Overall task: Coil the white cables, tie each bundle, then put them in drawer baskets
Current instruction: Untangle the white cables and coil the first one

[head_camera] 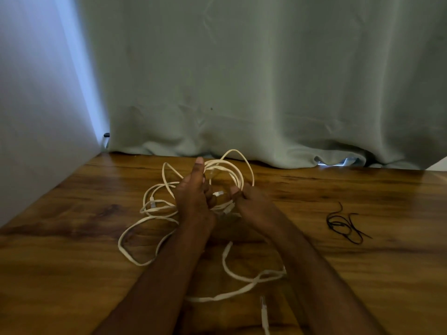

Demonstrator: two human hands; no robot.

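Over a wooden desk [72, 262], the left hand [193, 197] and right hand [249, 201] both grip tangled white cables [225, 170], loose loops trailing around them; coiling seems just begun, so next the loops need gathering evenly.

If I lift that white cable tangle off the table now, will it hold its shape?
Probably not. The white cable lies in loose, uneven loops, so it looks floppy. Strands trail toward the table edge and would likely drag. The left hand and right hand grip only the middle.
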